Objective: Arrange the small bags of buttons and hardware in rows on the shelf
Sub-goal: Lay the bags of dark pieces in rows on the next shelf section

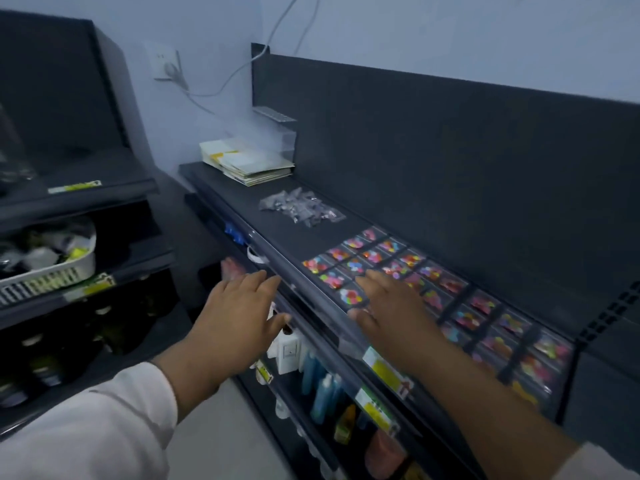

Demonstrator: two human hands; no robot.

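Note:
Small clear bags of coloured buttons (372, 256) lie in neat rows along the dark top shelf (284, 233), from its middle toward the right. Further back sits a loose heap of clear bags of grey hardware (301, 206). My right hand (391, 306) hovers flat, fingers straight, over the front rows of button bags and covers a few of them. In front of the shelf's front edge, my left hand (239, 306) is stretched out with fingers straight and holds nothing.
A stack of pale paper packets (247, 161) lies at the shelf's far left end, below a clear acrylic holder (277, 129). Bottles and price tags (384, 372) fill the lower shelves. A white basket (52, 261) stands on the left-hand rack. Cables hang from a wall socket (168, 65).

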